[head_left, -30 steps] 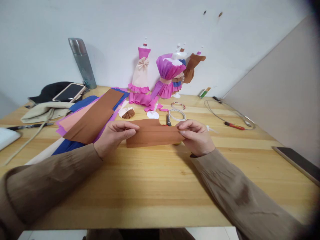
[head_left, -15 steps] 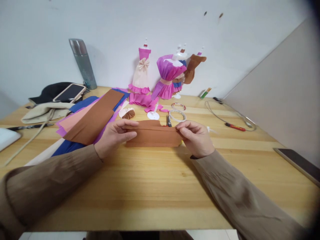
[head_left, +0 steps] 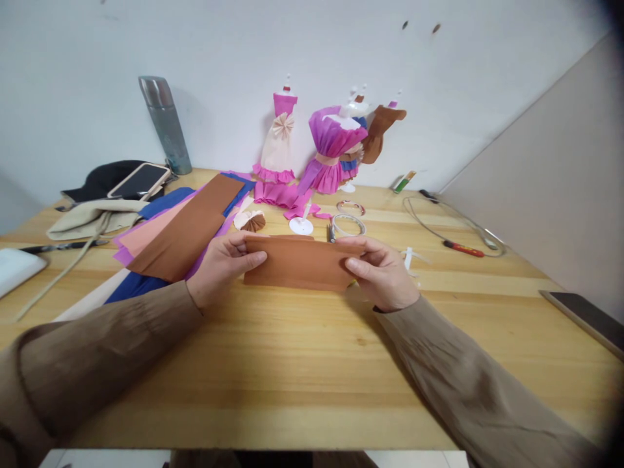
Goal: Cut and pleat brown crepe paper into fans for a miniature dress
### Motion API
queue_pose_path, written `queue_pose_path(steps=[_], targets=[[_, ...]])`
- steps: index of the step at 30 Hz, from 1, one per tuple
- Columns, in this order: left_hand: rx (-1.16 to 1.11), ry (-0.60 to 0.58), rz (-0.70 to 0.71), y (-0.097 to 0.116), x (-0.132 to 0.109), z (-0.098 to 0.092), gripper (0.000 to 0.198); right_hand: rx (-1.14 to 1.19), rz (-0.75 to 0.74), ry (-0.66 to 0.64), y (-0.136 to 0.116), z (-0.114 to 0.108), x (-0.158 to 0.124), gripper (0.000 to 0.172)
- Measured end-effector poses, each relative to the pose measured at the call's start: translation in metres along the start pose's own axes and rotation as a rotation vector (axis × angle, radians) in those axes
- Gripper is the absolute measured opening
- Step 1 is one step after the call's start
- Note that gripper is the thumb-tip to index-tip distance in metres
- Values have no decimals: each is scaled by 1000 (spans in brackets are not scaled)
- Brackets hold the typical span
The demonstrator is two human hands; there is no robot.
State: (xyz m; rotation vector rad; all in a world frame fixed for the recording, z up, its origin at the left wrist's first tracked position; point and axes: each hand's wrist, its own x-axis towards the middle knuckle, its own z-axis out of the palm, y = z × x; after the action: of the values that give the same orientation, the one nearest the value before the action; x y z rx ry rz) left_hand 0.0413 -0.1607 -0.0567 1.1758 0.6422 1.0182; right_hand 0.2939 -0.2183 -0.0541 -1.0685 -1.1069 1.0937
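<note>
Between my hands a strip of brown crepe paper (head_left: 302,263) is stretched out sideways above the table. My left hand (head_left: 221,266) pinches its left end, thumb in front and fingers behind. The right end is gripped the same way by my right hand (head_left: 385,270). Just behind the strip lie scissors (head_left: 331,232), partly hidden, and a roll of white tape (head_left: 349,225). A white round stand (head_left: 301,225) and a small cream-and-brown pleated paper fan (head_left: 250,221) are also close behind it.
Small dress forms in paper dresses, one pink and cream (head_left: 280,143), one purple (head_left: 331,143), stand by the wall. Stacked paper sheets (head_left: 190,224) lie left. A bottle (head_left: 166,127), phone (head_left: 141,181) and white box (head_left: 19,270) are farther left; a cable (head_left: 439,231) and tablet (head_left: 585,318) right.
The brown paper's upper edge now stands straighter, and its front face looks flat without the earlier crease line. My right thumb has come down onto the front of the paper.
</note>
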Motion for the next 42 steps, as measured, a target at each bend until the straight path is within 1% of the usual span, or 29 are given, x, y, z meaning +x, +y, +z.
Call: queue_pose_path(steps=[1,4,7,9,11,13,15,18,22,25,28,34,36,39,42], targets=[[0,-3,8,0,0,0,30,-2,-6,24,1,0,1,35],[51,7,38,0,-1,0,14,7,-2,84,4,-1,3,31],[108,29,61,1,-1,-1,28,6,11,109,4,0,4,30],[130,38,49,1,0,-2,26,24,15,113,5,1,4,31],[145,52,27,1,0,-2,20,31,14,112,5,2,3,32],[161,87,30,2,0,-1,16,-5,-8,116,5,2,3,29],[195,116,30,2,0,-1,18,-64,-44,124,6,2,3,24],[212,99,17,3,-1,0,22,-107,-77,115,7,1,2,21],[167,113,9,3,-1,0,26,-102,-58,84,6,2,1,30],[142,101,-7,2,-1,0,24,-54,-29,108,4,3,0,25],[140,84,16,2,-2,-1,23,-9,4,117,3,5,0,23],[128,28,25,0,-2,-3,20,19,31,111,-1,8,-2,30],[125,21,27,0,-2,-3,22,5,22,116,0,8,-2,28],[169,42,45,-1,-2,-3,25,-2,-23,138,1,7,0,22],[160,65,92,-3,-1,-4,23,3,-72,140,3,5,1,19]])
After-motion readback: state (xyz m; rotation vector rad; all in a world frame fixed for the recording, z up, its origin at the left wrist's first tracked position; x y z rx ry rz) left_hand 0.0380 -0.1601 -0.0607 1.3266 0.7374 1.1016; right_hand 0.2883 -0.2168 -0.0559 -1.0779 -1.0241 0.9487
